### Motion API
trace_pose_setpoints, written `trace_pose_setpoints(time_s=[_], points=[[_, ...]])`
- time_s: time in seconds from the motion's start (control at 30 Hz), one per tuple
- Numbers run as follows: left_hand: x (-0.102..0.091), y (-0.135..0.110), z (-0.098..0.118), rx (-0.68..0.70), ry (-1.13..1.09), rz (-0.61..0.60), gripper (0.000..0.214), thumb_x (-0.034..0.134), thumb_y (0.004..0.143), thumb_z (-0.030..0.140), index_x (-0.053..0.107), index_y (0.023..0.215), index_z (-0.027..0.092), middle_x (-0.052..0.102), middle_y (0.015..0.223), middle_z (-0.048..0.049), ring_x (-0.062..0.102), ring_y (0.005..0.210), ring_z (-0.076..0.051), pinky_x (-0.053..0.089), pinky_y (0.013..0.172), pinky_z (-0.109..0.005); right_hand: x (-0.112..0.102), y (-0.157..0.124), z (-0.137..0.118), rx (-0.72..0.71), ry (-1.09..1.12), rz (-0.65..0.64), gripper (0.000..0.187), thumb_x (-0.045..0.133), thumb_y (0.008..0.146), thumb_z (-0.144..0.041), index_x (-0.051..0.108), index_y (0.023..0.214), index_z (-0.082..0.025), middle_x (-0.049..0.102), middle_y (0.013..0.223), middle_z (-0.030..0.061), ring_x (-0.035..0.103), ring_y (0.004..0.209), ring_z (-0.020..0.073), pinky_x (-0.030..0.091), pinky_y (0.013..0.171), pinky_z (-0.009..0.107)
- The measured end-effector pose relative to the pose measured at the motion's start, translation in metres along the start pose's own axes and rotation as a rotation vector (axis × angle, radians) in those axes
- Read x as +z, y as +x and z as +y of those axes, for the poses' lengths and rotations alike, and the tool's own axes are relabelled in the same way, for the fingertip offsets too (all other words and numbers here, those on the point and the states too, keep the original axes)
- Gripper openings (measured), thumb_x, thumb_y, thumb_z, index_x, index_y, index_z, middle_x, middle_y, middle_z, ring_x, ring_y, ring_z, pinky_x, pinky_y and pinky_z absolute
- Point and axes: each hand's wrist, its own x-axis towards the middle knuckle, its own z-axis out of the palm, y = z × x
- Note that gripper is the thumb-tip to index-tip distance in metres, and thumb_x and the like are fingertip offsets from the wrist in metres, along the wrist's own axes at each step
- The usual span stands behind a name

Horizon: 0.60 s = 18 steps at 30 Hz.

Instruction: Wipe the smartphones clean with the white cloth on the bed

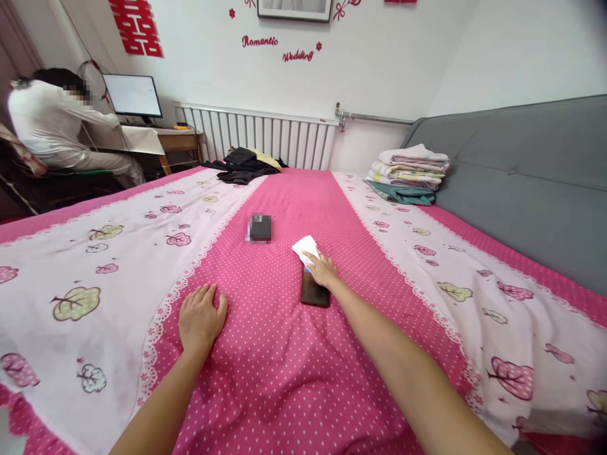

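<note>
My right hand (323, 268) has its fingers closed on a white tissue (306, 245), over the upper end of a dark smartphone (315, 291). The phone lies on the pink dotted bedspread (275, 354), and its top end is hidden under the hand and tissue. Palm down on the bedspread to the left, my left hand (202, 316) rests with its fingers stretched out and holds nothing. Farther off, a small dark square object (260, 228), partly blurred, lies on the bed.
Dark clothes (246, 165) lie at the bed's far edge before a white radiator (265, 136). Folded cloths (408, 167) are stacked near the grey headboard (526, 158). At the left, a person (52, 126) sits by a desk with a monitor (133, 96).
</note>
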Motion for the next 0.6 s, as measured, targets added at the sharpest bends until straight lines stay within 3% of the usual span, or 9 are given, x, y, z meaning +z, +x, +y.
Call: trace_pose_setpoints(time_s=[0.13, 0.33, 0.47, 0.6], points=[[0.001, 0.000, -0.001, 0.000, -0.002, 0.002, 0.056, 0.029, 0.089, 0.041, 0.059, 0.123, 0.006, 0.057, 0.132, -0.0152, 0.048, 0.126, -0.029, 0.031, 0.110, -0.043, -0.002, 0.002, 0.003, 0.040, 0.067, 0.005, 0.046, 0.035, 0.096, -0.036, 0.034, 0.141, -0.046, 0.046, 0.132, 0.0058, 0.045, 0.119, 0.0298, 0.035, 0.098, 0.047], [0.000, -0.001, -0.001, 0.001, -0.007, 0.003, 0.057, 0.029, 0.089, 0.040, 0.059, 0.123, 0.006, 0.057, 0.131, -0.0155, 0.049, 0.125, -0.029, 0.031, 0.110, -0.043, 0.003, 0.013, 0.013, 0.084, 0.253, 0.039, 0.050, 0.043, 0.093, -0.029, 0.036, 0.142, -0.041, 0.050, 0.125, 0.0081, 0.047, 0.119, 0.0308, 0.033, 0.101, 0.049], [-0.001, -0.002, -0.002, 0.011, -0.003, -0.003, 0.058, 0.027, 0.089, 0.041, 0.058, 0.123, 0.006, 0.057, 0.131, -0.0156, 0.048, 0.125, -0.028, 0.031, 0.110, -0.043, 0.002, 0.031, 0.026, 0.093, 0.488, 0.053, 0.053, 0.050, 0.090, -0.025, 0.041, 0.141, -0.032, 0.051, 0.130, 0.0086, 0.047, 0.121, 0.0303, 0.031, 0.105, 0.048], [0.001, -0.001, -0.004, 0.013, 0.001, -0.010, 0.060, 0.026, 0.089, 0.043, 0.058, 0.124, 0.006, 0.057, 0.132, -0.0157, 0.049, 0.125, -0.029, 0.030, 0.110, -0.044, 0.002, 0.050, 0.037, 0.060, 0.794, 0.067, 0.047, 0.054, 0.089, -0.030, 0.047, 0.135, -0.024, 0.049, 0.135, 0.0088, 0.050, 0.120, 0.0251, 0.036, 0.104, 0.044]])
